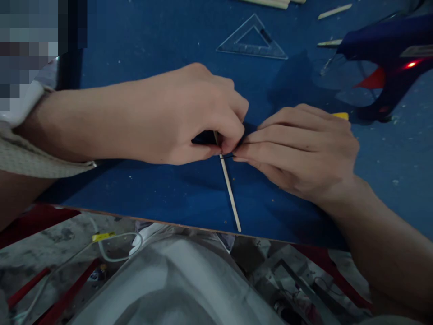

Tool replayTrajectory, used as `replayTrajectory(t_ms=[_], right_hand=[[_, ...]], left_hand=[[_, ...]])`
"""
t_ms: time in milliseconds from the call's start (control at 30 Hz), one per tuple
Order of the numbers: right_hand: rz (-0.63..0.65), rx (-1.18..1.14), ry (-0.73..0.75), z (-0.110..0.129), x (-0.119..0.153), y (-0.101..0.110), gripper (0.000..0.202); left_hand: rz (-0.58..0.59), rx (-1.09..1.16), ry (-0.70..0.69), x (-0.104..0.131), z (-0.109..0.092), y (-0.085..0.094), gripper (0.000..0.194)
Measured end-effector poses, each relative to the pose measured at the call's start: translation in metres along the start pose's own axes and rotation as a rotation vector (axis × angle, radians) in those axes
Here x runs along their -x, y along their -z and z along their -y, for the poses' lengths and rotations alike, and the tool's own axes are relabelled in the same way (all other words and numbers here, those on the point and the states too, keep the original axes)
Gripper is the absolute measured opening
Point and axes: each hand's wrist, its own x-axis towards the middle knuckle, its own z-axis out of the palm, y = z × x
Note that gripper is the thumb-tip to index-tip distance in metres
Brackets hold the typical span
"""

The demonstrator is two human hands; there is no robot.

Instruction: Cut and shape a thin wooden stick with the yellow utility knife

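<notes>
A thin pale wooden stick (230, 192) slants over the blue tabletop, its lower end close to the front edge. My left hand (206, 113) is closed in a pinch round the stick's upper part, thumb against forefinger; the stick's top is partly hidden under that hand. Just right of it, my right hand (304, 149) has its fingers pressed together at the tips. They grip a thin black strand (227, 157) that crosses the stick right below my left thumb. Whether the strand is thread or wire I cannot make out.
A clear set square (252, 56) lies beyond my hands. At the right stands a dark blue glue gun (382, 49) with a red trigger and lit red light. Several wooden sticks (270, 3) lie at the back, one short piece (334, 11) apart. A yellow object (341, 116) shows behind my right hand.
</notes>
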Motion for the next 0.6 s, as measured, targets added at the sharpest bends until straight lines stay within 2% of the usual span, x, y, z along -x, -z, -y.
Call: replayTrajectory(t_ms=[133, 333, 500, 600], right_hand=[[0.068, -0.022, 0.011, -0.0039, 0.001, 0.0081, 0.011], [0.078, -0.035, 0.02, -0.0068, 0.0048, 0.0102, 0.018], [0.094, -0.042, 0.013, -0.0068, 0.0043, 0.0114, 0.021], [0.094, -0.038, -0.019, -0.0019, 0.0009, 0.0107, 0.013]], left_hand=[[0.014, 0.016, 0.011, -0.0004, 0.001, -0.0021, 0.049], [0.045, -0.002, 0.06, 0.0007, -0.0003, 0.001, 0.045], [0.027, 0.011, 0.055, 0.0013, 0.0018, -0.0009, 0.048], [0.035, 0.029, 0.066, 0.0007, 0.0018, -0.0023, 0.053]])
